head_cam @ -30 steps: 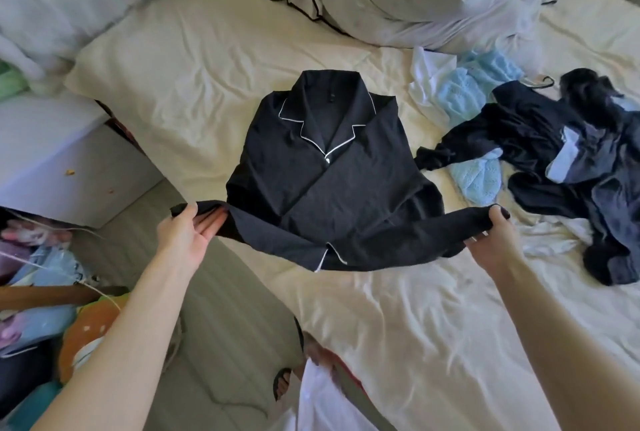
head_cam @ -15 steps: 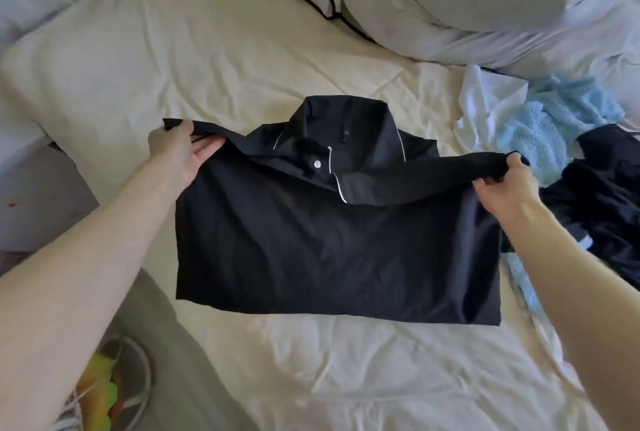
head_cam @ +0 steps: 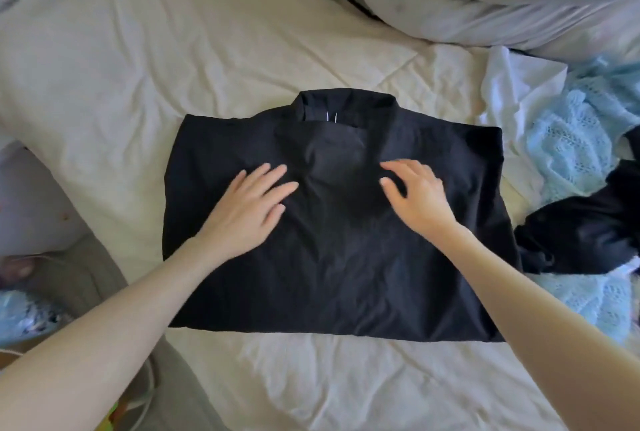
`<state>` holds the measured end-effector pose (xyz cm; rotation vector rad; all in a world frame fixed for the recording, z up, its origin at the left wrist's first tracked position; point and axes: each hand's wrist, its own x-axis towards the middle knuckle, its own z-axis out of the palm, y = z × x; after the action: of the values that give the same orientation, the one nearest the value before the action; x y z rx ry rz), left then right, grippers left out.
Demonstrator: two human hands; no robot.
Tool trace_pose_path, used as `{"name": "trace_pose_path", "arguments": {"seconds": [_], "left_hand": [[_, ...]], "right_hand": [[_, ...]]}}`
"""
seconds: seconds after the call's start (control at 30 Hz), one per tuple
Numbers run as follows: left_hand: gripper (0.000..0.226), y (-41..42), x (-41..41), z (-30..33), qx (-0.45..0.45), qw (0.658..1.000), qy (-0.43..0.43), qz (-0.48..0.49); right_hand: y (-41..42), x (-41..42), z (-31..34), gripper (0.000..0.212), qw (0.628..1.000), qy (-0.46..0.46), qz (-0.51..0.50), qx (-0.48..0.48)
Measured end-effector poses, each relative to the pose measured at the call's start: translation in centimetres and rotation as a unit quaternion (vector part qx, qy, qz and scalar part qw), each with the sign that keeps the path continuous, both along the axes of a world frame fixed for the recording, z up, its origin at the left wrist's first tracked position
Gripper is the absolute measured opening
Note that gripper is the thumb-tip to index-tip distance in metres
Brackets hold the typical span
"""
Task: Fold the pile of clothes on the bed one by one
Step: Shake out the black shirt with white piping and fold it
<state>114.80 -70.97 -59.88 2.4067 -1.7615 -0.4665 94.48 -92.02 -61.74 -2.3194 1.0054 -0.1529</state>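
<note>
Fingers [head_cam: 277, 176] of the left hand [head_cam: 247, 209] lie straight and spread on the shirt [head_cam: 332, 257], grasping nothing. The right hand [head_cam: 415, 195] sits near it, fingers lightly arched with the tips at the cloth, also holding nothing; blur makes it hard to say whether they press or just brush.

The shirt lies at the centre of the frame on the bed [head_cam: 138, 67], folded into a rough rectangle with the collar [head_cam: 346, 108] toward the top. Both palms sit just below the collar, probably to flatten the doubled cloth so the fold holds.

The unfolded pile [head_cam: 571, 167] lies at the right edge, pale blue, white and dark pieces tangled and cut off by the frame. The sleeves are tucked out of sight. Objects at lower left are too blurred to name.
</note>
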Motion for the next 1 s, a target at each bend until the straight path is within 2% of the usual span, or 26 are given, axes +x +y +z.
{"name": "trace_pose_path", "arguments": {"seconds": [0.07,0.17,0.27,0.37,0.43,0.57,0.63,0.73,0.8,0.83,0.87,0.93,1.0], "left_hand": [[0.051,-1.7,-0.1,-1.3,0.097,0.994,-0.040,-0.029],[0.055,-4.3,1.9,-2.1,0.177,0.980,-0.041,0.080],[0.053,-4.4,2.4,-1.6,0.158,0.979,-0.051,0.115],[0.051,-0.9,0.3,-0.2,0.057,0.988,-0.042,0.136],[0.050,3.1,-1.4,0.4,0.028,0.984,-0.035,0.170],[0.053,11.7,-3.7,0.5,0.121,0.956,0.001,0.266],[0.058,15.0,-3.9,0.1,0.171,0.940,0.026,0.295],[0.059,17.7,-3.1,-0.7,0.171,0.913,0.107,0.356],[0.056,18.4,-2.7,-1.1,0.121,0.865,0.199,0.444],[0.054,18.5,-2.7,-1.0,0.092,0.823,0.258,0.498],[0.052,18.4,-2.8,-0.8,0.063,0.765,0.333,0.548],[0.049,18.2,-3.2,-0.6,0.016,0.624,0.494,0.606],[0.046,18.2,-3.6,-1.0,-0.012,0.497,0.593,0.633]], "right_hand": [[-1.2,1.3,-0.8,0.047,0.988,0.121,0.088,-0.032],[-3.3,2.5,-0.9,0.054,0.973,0.219,0.069,-0.021],[-2.3,1.7,-0.3,0.056,0.978,0.208,0.028,-0.022],[3.2,-0.4,0.6,0.054,0.986,0.130,0.054,-0.084],[8.2,-2.0,1.0,0.051,0.987,0.092,0.078,-0.105],[17.2,-4.6,0.3,0.049,0.977,0.098,0.158,-0.104],[19.2,-5.1,-0.3,0.048,0.966,0.120,0.207,-0.097],[18.1,-5.4,-1.2,0.050,0.965,0.171,0.175,-0.094],[16.4,-5.6,-1.6,0.050,0.969,0.198,0.109,-0.095],[15.7,-5.7,-1.5,0.050,0.970,0.209,0.083,-0.089],[15.3,-5.6,-1.3,0.051,0.971,0.213,0.066,-0.087],[15.8,-5.2,-0.4,0.051,0.973,0.198,0.061,-0.098],[18.0,-4.5,0.7,0.052,0.976,0.172,0.081,-0.110]]}}
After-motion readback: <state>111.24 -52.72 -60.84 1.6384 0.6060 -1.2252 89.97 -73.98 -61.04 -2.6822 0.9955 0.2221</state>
